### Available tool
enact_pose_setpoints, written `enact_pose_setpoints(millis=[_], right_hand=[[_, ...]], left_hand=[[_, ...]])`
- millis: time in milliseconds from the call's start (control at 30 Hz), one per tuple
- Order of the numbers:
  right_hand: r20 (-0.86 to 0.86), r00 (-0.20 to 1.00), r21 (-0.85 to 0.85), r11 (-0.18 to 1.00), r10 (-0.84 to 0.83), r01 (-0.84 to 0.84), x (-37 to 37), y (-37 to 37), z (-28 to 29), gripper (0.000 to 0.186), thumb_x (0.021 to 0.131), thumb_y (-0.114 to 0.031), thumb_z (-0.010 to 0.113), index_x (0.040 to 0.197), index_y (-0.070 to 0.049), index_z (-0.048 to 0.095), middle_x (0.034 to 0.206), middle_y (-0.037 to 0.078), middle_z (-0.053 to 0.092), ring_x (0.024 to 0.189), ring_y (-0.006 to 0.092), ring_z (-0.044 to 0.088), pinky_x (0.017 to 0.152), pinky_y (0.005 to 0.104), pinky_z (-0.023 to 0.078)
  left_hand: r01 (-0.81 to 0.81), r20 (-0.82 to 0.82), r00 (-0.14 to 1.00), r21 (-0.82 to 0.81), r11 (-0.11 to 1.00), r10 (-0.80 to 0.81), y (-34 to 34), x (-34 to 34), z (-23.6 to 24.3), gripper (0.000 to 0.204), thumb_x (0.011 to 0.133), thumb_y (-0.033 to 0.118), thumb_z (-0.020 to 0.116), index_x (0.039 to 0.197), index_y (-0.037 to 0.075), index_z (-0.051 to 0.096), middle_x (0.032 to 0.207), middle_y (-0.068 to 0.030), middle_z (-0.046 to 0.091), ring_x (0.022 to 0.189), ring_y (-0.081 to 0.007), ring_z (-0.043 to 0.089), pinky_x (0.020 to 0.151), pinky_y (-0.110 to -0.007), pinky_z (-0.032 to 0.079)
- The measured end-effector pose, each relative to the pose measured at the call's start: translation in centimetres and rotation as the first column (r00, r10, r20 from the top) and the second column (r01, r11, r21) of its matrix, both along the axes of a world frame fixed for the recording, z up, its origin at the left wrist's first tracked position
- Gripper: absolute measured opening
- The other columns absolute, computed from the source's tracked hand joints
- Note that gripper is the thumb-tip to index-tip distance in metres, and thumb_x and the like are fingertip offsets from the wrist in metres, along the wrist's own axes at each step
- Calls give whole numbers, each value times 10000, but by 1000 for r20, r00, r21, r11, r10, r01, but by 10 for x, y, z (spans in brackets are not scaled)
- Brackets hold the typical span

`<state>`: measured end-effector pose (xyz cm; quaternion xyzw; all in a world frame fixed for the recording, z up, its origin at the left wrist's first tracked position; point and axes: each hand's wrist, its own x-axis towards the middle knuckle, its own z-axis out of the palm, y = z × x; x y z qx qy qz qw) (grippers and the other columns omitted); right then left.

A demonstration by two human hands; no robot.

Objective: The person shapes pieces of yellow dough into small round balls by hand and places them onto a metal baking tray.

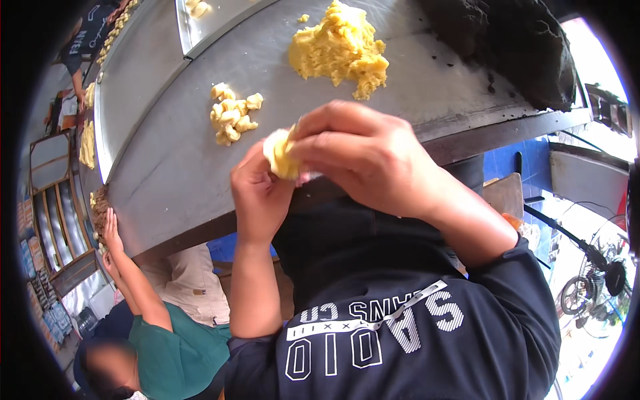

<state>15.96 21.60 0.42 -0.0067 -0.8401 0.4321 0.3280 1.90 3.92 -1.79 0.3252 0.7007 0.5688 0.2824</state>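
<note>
Between my two hands is a small piece of dough [281,155], pale at its left edge and yellow in the middle. My left hand [255,183] holds it from below and the left, its fingers curled round it. From the right, my right hand [363,150] pinches its yellow part with thumb and fingertips, slightly blurred. Both hands are raised over the near edge of the metal table [200,180]. Just beyond my left hand lies a pile of small pale dough pieces [232,115]. Farther back sits a large crumbly yellow mound [340,50], its kind not certain.
A big black mass [507,50] covers the table's far right, with dark crumbs beside it. Metal trays [150,73] stand along the left. Another person in a green shirt [177,350] works at the left end, hands by a brown heap [100,207]. A second person [83,40] stands far left.
</note>
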Motion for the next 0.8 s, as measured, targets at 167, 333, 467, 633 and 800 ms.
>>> enact_pose_setpoints(millis=[167, 333, 467, 633, 800], right_hand=[[67, 996, 15, 998, 59, -61, 3, 1, -9, 204, 904, -111, 795, 1099, -58, 765, 1146, 129, 742, 999, 352, 772, 841, 455, 652], [133, 985, 203, 970, 111, -137, 5, -5, -5, 269, 855, -134, 817, 1112, -76, 768, 1150, 103, 700, 1044, 323, 717, 849, 426, 644], [62, 997, -50, 998, 53, -50, -1, 4, 1, 383, 801, -107, 880, 1173, -83, 787, 1223, 108, 702, 1116, 342, 688, 933, 456, 616], [132, 988, 198, 979, -83, 56, -9, -6, 1, 469, 806, -85, 909, 1263, -105, 806, 1255, 91, 725, 1083, 349, 726, 938, 451, 633], [222, 907, 321, 905, -358, 279, 22, 19, 16, 231, 892, -99, 803, 1120, -64, 807, 1111, 100, 800, 1016, 355, 766, 893, 461, 629]], left_hand=[[3, -599, 801, -6, 1000, -6, 20, -3, -1, 276, 837, 86, 961, 1013, 8, 762, 989, -78, 750, 862, -207, 744, 782, -372, 598], [122, -674, 733, -3, 993, -92, 27, -7, 0, 485, 653, 177, 1031, 937, 48, 660, 892, -102, 674, 804, -379, 698, 725, -454, 581], [304, -501, 818, -37, 952, -281, 14, -10, 7, 578, 633, 255, 1106, 968, 55, 679, 846, -82, 691, 747, -341, 706, 687, -415, 571], [202, -548, 810, -76, 976, -210, 14, 1, -2, 476, 688, 206, 1083, 977, 63, 733, 849, -79, 750, 729, -266, 727, 696, -397, 579], [345, -133, 936, 150, 927, -327, 8, -16, -10, 549, 801, 365, 1053, 1120, 63, 725, 942, -22, 710, 806, -158, 663, 749, -317, 527]])
